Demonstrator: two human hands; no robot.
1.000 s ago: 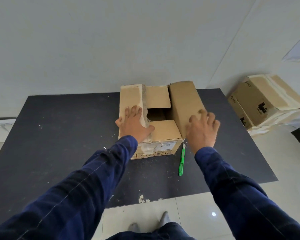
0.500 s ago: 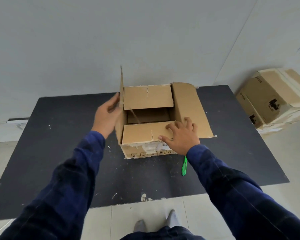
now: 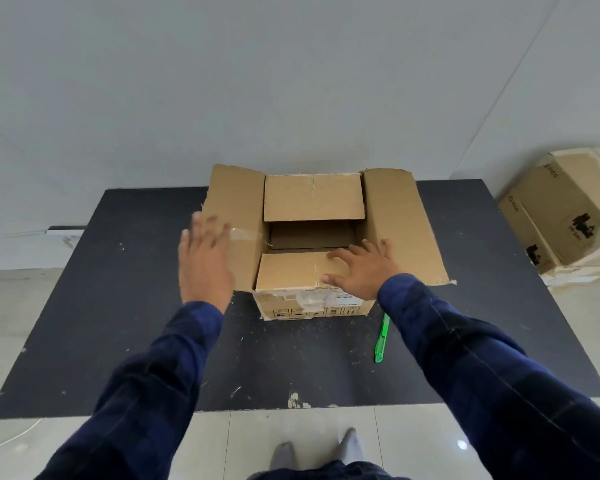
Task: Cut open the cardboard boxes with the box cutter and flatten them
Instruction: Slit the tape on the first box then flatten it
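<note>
Cardboard box: on black mat, top open, side flaps spread outward, near and far flaps lying partly over opening.
Left hand: over box's left flap, fingers straight, blurred; contact unclear.
Right hand: flat on box's near flap, fingers spread.
Green box cutter: on mat, just beside box's near right corner, untouched.
Other boxes: on floor, well right of box.

Matt cardboard box, glossy tape on it, shiny plastic box cutter, scuffed matt black mat.
</note>
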